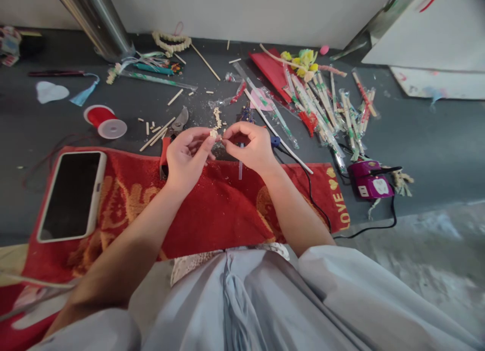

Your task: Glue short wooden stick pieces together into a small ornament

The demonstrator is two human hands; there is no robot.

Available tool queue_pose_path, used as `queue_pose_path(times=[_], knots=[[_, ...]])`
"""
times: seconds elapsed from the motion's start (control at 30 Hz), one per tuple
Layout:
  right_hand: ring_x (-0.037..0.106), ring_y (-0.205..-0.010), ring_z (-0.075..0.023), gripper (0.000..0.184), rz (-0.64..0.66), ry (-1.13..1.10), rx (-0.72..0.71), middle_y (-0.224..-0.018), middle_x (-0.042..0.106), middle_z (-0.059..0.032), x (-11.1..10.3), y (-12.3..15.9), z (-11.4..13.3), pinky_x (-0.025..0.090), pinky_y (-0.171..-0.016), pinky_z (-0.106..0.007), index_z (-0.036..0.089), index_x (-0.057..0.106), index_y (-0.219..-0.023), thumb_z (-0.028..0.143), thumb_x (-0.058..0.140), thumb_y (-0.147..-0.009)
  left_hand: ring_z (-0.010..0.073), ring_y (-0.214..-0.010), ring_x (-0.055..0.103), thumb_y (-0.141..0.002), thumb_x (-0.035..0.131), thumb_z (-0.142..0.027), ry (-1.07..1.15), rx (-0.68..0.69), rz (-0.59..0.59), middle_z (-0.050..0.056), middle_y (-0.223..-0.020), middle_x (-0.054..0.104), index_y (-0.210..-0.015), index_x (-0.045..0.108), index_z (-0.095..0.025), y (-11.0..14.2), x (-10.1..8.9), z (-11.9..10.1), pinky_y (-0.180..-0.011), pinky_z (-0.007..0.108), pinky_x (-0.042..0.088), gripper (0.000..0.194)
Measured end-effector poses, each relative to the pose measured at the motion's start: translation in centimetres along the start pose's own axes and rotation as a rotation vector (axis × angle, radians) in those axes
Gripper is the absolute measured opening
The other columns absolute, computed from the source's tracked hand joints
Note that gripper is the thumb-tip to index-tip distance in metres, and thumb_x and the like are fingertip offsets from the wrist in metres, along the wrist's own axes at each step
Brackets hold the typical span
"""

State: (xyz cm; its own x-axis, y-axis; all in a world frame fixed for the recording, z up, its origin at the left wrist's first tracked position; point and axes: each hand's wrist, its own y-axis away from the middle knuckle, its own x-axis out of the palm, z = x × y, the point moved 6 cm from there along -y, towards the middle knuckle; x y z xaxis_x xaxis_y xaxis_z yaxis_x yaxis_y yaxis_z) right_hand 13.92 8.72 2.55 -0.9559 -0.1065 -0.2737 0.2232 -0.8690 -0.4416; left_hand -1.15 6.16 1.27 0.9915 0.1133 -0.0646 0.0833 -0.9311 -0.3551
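A small knobbly cream-coloured piece sits between the thumb and fingers of my left hand. Close against it, my right hand is pinched; what lies between its fingertips is too small to make out. Just beyond the fingers is a short string of similar cream pieces. Beside my left hand are pruning shears with red handles, partly hidden by the hand. A clear glue stick shows below my right hand, and a blue-ended tool with a black cord is mostly hidden behind it.
Cut cream sticks and crumbs lie around the work spot. A red thread spool and a phone are on the left. Wrapped sticks are piled at the right, near a purple power socket. A red towel covers the front edge.
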Motion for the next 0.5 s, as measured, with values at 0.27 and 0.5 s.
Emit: queue_pose_path(times=[0.27,0.5], knots=[[0.064,-0.07,-0.0094,0.007,-0.003,0.129,-0.083,-0.079,0.071,-0.0014,-0.3,0.2,0.5,0.052,-0.064,-0.023,0.016,0.068,-0.083,0.021,0.062,-0.081,0.0058,-0.042,0.059,-0.082,0.069,-0.043,0.078,-0.03,-0.006,0.003,-0.08,0.075,-0.092,0.066,-0.019,-0.1,0.3,0.3,-0.036,0.017,0.042,0.026],[0.061,-0.068,-0.0128,0.008,-0.014,0.469,-0.225,-0.072,0.068,-0.0011,-0.1,0.5,1.5,0.051,-0.068,-0.028,0.017,0.063,-0.077,0.011,0.057,-0.076,0.0074,-0.043,0.061,-0.079,0.072,-0.042,0.165,-0.13,-0.037,0.004,-0.082,0.077,-0.09,0.066,-0.019,-0.1,0.2,0.8,-0.033,0.017,0.041,0.026]])
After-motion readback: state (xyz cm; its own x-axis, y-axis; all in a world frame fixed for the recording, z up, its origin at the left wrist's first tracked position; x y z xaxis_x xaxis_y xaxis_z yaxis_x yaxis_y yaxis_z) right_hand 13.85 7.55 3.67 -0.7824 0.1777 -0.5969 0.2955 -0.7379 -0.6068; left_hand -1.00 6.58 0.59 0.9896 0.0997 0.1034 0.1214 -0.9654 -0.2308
